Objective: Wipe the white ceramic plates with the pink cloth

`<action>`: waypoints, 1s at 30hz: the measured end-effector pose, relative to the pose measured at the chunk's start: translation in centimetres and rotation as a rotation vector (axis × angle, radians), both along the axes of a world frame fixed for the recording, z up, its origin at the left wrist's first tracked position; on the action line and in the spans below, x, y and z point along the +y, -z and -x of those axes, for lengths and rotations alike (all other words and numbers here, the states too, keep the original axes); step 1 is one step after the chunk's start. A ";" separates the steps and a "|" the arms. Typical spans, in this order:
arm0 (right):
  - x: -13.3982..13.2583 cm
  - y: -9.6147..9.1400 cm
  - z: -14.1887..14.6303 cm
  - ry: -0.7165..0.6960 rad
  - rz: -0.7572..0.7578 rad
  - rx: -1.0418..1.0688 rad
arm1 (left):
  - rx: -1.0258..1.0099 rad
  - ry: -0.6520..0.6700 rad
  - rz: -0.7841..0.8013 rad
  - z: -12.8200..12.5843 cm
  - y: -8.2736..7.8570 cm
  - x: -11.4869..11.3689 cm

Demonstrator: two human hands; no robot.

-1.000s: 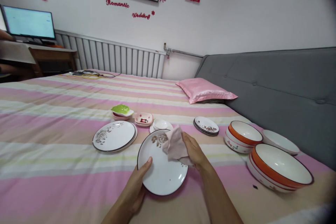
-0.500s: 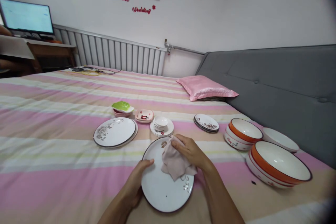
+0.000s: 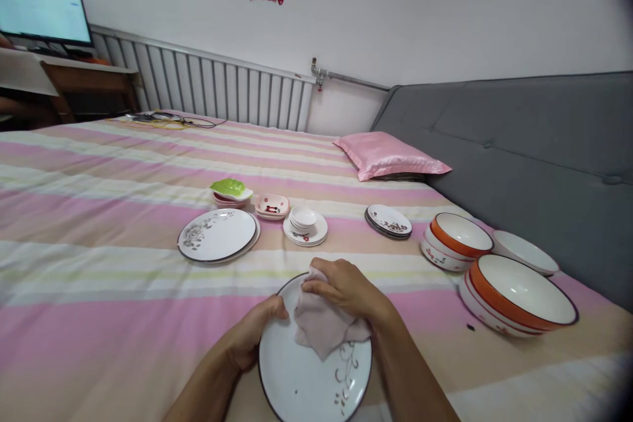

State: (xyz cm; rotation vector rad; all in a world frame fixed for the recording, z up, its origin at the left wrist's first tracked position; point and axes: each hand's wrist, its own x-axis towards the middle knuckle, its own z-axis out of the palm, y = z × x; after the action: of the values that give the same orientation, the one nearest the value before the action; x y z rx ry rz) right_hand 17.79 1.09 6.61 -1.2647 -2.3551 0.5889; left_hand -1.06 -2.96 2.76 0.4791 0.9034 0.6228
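A round white plate (image 3: 301, 376) with a dark rim and a brown floral pattern is tilted up in front of me. My left hand (image 3: 254, 333) grips its left edge, thumb on the face and the other fingers hidden behind. A pale pink cloth (image 3: 324, 326) is bunched in my right hand (image 3: 343, 287), which presses it against the upper right of the plate. The cloth's loose end drapes over the middle of the plate. Beyond my hands stand small white bowls (image 3: 302, 217) on saucers (image 3: 319, 235).
Larger plates (image 3: 222, 235), pink dishes (image 3: 271, 206) and a green leaf-shaped dish (image 3: 230, 188) lie on the striped bedsheet (image 3: 123, 330). To the right are small plates (image 3: 388, 219), orange-rimmed bowls (image 3: 524, 297) and a white bowl (image 3: 527, 250). Behind are a pink pillow (image 3: 390, 155) and cables (image 3: 168, 120).
The plate has come slightly lower and nearer, and has turned a little. My right hand has shifted the cloth slightly left over its face. The view has tilted downward.
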 end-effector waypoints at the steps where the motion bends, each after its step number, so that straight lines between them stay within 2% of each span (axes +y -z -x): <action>1: -0.1 0.0 0.2 -0.018 -0.004 -0.024 | 0.008 0.014 -0.002 -0.1 0.0 0.0; 5: 0.1 0.1 0.5 -0.086 0.052 -0.008 | 0.017 0.033 -0.033 -0.6 0.2 -0.1; 9: 0.8 0.3 -0.3 -0.084 0.211 0.200 | 0.000 -0.009 -0.034 -0.8 0.0 0.0; 12: 1.3 0.7 -0.8 -0.002 0.345 0.424 | -0.014 -0.127 -0.035 -0.7 -0.3 0.1; 15: 1.7 1.3 -0.6 0.058 0.452 0.652 | -0.030 -0.320 -0.047 -0.7 -0.7 0.3; 18: 2.1 1.9 -0.2 0.133 0.442 0.757 | -0.063 -0.491 -0.078 -0.9 -1.0 0.5; 23: 2.5 2.7 0.7 0.235 0.398 0.850 | -0.094 -0.687 -0.108 -1.2 -1.1 0.7; 30: 1.7 2.9 3.7 0.425 0.328 1.036 | -0.118 -0.951 -0.167 -1.4 -0.8 1.1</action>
State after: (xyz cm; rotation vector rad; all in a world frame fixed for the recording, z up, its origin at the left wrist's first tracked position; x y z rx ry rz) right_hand 14.05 2.75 3.74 -1.1232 -1.1395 1.1530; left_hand 0.34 -1.84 3.52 0.1265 0.9464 1.5834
